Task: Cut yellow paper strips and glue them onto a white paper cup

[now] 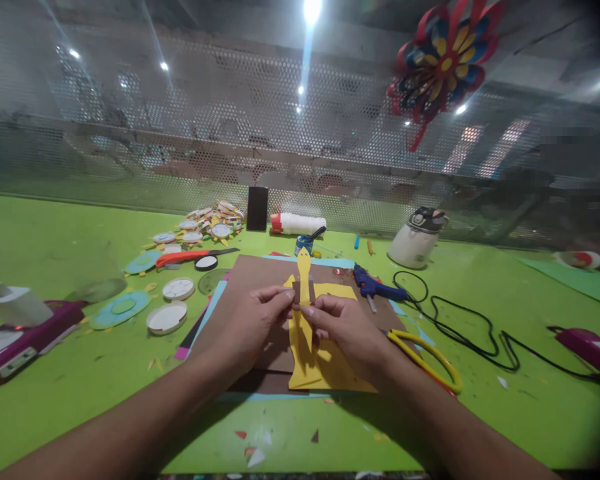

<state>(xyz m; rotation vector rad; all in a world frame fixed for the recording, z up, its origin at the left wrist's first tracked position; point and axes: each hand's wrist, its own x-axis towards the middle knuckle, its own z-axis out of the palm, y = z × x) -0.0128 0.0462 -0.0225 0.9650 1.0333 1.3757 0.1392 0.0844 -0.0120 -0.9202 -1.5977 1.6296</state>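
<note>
My left hand (265, 310) and my right hand (347, 327) meet over the middle of the work pile, thumbs and forefingers pinched. Between them stands a slim yellow foam cutout (305, 270) with a rounded head, two small dark dots and a pointed lower end. A small dark brown piece (297, 293) lies across it at the fingertips; the left fingers grip its left side. The right fingertips close on the cutout's lower part. Beneath are a yellow foam sheet (345, 367) and a brown sheet (250, 277).
A blue glue gun (377, 287) with a black cord (460, 327) lies right, near a yellow loop handle (430, 360). Left are an orange cutter (190, 257), white discs (167, 318) and a purple power strip (35, 340). Behind stand a phone (257, 208) and a jug (416, 240).
</note>
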